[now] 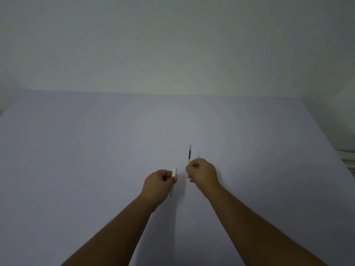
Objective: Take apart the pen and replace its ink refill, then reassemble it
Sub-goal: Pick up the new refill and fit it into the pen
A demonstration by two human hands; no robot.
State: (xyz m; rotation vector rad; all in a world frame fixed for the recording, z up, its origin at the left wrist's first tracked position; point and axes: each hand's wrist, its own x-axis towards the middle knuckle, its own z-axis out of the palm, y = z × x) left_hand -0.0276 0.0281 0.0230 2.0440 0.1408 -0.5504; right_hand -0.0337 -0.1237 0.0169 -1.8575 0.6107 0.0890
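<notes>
My left hand (160, 182) is closed around a white pen barrel (174, 172). The barrel's upper end sticks out above my fingers and its thin lower tip shows below my palm. My right hand (202, 174) is closed a short way to the right of it. A thin dark ink refill (189, 153) with a yellowish lower end rises from the top of my right fist, pointing away from me. The two hands are apart with a narrow gap between them. Whatever else my right fist holds is hidden.
A wide pale lilac table (96, 160) spreads under both hands, meeting a plain light wall (172, 45) at the back. A white object (348, 160) shows past the table's right edge.
</notes>
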